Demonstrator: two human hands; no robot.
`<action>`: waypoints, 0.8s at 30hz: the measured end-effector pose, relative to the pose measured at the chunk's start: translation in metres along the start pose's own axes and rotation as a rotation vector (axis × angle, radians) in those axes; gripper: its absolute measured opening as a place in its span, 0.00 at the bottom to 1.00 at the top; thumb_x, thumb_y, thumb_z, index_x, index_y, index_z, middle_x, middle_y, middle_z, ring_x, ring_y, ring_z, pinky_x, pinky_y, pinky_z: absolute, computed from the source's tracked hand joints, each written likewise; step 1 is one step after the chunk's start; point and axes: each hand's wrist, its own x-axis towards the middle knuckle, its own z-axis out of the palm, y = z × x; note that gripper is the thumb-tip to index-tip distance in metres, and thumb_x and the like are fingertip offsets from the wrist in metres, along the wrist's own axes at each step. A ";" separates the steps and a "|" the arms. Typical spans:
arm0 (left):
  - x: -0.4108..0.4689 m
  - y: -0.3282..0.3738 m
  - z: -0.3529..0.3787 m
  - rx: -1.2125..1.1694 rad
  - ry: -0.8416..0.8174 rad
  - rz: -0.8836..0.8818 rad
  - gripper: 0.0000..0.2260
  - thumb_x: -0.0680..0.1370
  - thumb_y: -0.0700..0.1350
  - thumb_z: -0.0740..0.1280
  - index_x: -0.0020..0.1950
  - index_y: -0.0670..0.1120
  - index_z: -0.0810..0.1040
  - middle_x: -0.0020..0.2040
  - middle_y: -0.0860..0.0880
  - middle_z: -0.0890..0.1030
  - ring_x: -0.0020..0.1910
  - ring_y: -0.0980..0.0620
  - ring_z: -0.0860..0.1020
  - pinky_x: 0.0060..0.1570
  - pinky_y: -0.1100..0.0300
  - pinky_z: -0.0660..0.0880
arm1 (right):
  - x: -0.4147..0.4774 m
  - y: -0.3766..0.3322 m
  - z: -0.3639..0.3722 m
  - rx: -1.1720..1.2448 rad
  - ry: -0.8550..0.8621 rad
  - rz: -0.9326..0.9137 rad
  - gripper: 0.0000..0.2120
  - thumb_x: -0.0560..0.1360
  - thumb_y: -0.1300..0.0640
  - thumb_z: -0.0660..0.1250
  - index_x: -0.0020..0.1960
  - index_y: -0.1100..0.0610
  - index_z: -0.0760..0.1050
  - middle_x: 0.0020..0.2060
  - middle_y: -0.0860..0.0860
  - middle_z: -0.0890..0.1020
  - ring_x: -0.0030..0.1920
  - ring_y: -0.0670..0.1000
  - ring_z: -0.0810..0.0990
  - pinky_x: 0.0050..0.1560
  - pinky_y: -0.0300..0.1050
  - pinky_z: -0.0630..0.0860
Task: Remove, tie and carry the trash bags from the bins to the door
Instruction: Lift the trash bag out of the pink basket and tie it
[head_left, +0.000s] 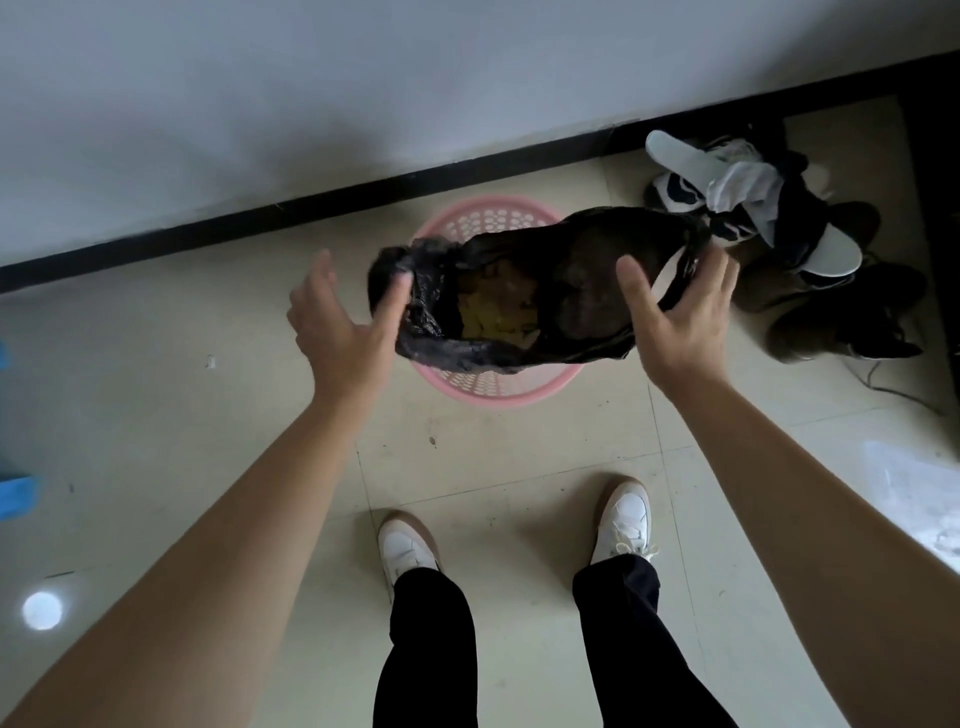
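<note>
Left hand (340, 327), right hand (680, 317) against trash bag (571, 260)

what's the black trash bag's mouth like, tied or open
Open: the mouth of the black trash bag gapes between the left hand and right hand; yellowish trash shows inside, no knot.

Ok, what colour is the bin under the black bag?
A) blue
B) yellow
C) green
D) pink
D: the round bin with little holes, standing on the floor right under the black bag, is pink.
</note>
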 end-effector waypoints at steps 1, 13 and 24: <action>-0.007 -0.011 0.002 0.067 -0.065 0.021 0.44 0.70 0.72 0.66 0.76 0.47 0.61 0.71 0.45 0.67 0.72 0.46 0.63 0.72 0.49 0.60 | -0.006 0.009 0.002 -0.014 -0.025 0.011 0.44 0.73 0.35 0.68 0.77 0.58 0.55 0.71 0.56 0.63 0.70 0.50 0.63 0.69 0.43 0.60; -0.008 -0.091 0.054 0.401 -0.304 0.034 0.59 0.54 0.84 0.62 0.78 0.54 0.56 0.77 0.50 0.63 0.76 0.45 0.61 0.71 0.41 0.65 | -0.016 0.100 0.056 -0.463 -0.442 0.125 0.61 0.59 0.14 0.54 0.79 0.55 0.55 0.80 0.50 0.37 0.79 0.52 0.37 0.78 0.58 0.42; 0.089 0.002 0.088 0.093 -0.115 0.179 0.33 0.78 0.61 0.55 0.76 0.41 0.66 0.73 0.41 0.70 0.75 0.42 0.66 0.74 0.53 0.61 | 0.064 0.017 0.105 -0.179 -0.317 -0.046 0.45 0.74 0.29 0.59 0.80 0.51 0.47 0.80 0.55 0.41 0.80 0.57 0.43 0.77 0.60 0.45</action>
